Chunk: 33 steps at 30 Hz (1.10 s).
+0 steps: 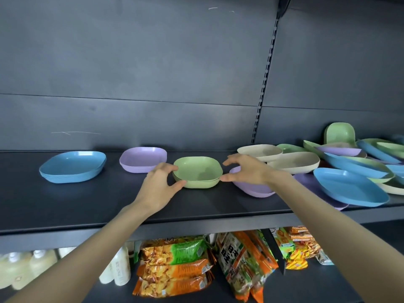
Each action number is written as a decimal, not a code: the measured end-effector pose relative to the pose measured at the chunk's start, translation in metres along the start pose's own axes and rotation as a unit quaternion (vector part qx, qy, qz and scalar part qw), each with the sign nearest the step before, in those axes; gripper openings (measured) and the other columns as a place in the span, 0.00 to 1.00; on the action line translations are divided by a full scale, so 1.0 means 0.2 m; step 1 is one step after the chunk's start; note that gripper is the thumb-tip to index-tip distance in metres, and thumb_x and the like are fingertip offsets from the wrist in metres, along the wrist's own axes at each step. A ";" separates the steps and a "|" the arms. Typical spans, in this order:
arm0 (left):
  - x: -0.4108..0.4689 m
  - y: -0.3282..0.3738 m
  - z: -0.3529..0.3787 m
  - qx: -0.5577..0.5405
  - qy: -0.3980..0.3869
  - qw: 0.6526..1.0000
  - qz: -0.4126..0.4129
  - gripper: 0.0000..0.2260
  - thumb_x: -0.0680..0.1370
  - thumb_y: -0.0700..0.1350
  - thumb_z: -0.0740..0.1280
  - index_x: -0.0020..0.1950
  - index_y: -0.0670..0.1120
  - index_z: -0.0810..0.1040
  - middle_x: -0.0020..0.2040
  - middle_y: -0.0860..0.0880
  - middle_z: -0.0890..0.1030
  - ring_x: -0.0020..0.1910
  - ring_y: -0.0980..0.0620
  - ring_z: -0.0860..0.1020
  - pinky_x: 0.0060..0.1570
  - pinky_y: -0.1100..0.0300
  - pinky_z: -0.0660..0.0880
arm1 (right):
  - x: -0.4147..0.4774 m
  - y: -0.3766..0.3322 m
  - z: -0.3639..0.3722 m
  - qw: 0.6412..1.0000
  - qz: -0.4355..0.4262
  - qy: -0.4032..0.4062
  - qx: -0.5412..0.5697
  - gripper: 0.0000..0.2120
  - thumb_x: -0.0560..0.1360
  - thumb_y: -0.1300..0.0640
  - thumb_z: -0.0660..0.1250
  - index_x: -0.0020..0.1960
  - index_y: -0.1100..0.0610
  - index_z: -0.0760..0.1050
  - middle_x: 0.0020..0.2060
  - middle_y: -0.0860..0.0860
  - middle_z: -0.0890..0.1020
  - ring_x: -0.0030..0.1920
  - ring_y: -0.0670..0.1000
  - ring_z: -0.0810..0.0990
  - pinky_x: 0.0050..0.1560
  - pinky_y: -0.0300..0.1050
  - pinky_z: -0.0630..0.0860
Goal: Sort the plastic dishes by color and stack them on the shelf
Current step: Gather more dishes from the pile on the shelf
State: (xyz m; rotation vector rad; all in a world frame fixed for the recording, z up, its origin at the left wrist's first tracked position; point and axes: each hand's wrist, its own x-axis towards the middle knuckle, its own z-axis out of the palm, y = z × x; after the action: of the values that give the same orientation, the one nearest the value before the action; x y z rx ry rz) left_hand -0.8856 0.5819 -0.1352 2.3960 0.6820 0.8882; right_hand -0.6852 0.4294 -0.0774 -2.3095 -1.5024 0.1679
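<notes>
My left hand (160,182) grips the stack of pale green square plastic dishes (197,172) at its 9 o'clock edge, with the fingers curled over the rim and the thumb pressed to the front corner. My right hand (244,169) curves wide round the 3 o'clock edge. Its thumb tip is on the corner, but I cannot tell whether the arched fingers touch. The stack sits mid-way along the dark metal shelf (87,204). At its 10 o'clock is a stack of lilac plastic dishes (143,159), and farther off at 9 o'clock a stack of blue plastic dishes (73,167). Toward 3 o'clock lies a mixed heap of beige, blue, lilac and green dishes (294,162). At 6 o'clock, on the lower level, are orange snack packets (175,267).
</notes>
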 end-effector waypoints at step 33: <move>-0.06 0.67 0.65 0.042 0.008 0.997 -0.072 0.26 0.70 0.56 0.74 0.62 0.44 0.76 0.60 0.48 0.78 0.60 0.49 0.75 0.61 0.52 0.70 | -0.24 0.68 -0.26 0.983 -0.164 -0.032 -0.082 0.09 0.71 0.50 0.72 0.48 0.53 0.83 0.42 0.43 0.78 0.46 0.49 0.76 0.50 0.46 0.73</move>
State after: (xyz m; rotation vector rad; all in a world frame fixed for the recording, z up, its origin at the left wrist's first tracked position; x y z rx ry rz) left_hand -0.7668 0.4386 -0.1485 2.3802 0.9011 0.8334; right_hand -0.5745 0.3252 -0.0861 -2.1528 -1.9692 0.0285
